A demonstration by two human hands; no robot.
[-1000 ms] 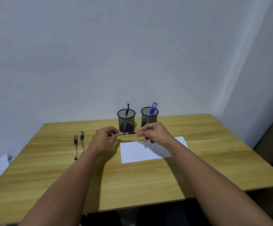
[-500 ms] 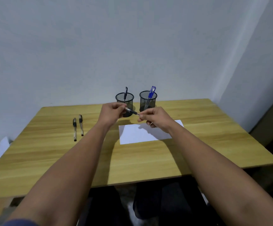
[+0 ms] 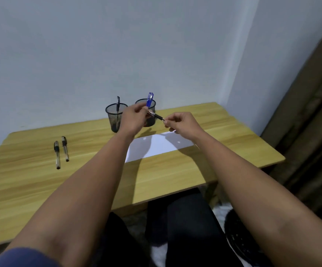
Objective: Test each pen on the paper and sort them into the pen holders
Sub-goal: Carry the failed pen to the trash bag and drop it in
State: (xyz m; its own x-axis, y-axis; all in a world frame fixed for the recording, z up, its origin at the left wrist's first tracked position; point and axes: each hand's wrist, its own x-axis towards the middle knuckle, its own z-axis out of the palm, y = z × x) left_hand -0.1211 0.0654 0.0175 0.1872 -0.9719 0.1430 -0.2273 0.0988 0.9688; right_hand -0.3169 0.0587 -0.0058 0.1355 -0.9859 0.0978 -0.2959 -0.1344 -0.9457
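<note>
My left hand (image 3: 134, 118) grips a black pen (image 3: 155, 116) by its back end, in the air in front of the pen holders. My right hand (image 3: 182, 122) pinches the pen's front end with thumb and forefinger. The pen slopes down to the right. Below my hands a white sheet of paper (image 3: 156, 148) lies on the wooden table (image 3: 40, 189). The left mesh holder (image 3: 115, 118) has one black pen (image 3: 118, 104) in it. A blue pen (image 3: 150, 98) stands in the right mesh holder (image 3: 153, 105), which my left hand partly hides.
Two more black pens (image 3: 57, 154) (image 3: 65, 148) lie side by side on the table's left part. A white wall stands close behind the holders. A dark curtain (image 3: 314, 112) hangs at the right. My legs show under the table's near edge.
Both hands have risen with the pen and drifted toward the holders. The pen has tilted from level to sloping down to the right. The camera now looks further down.
</note>
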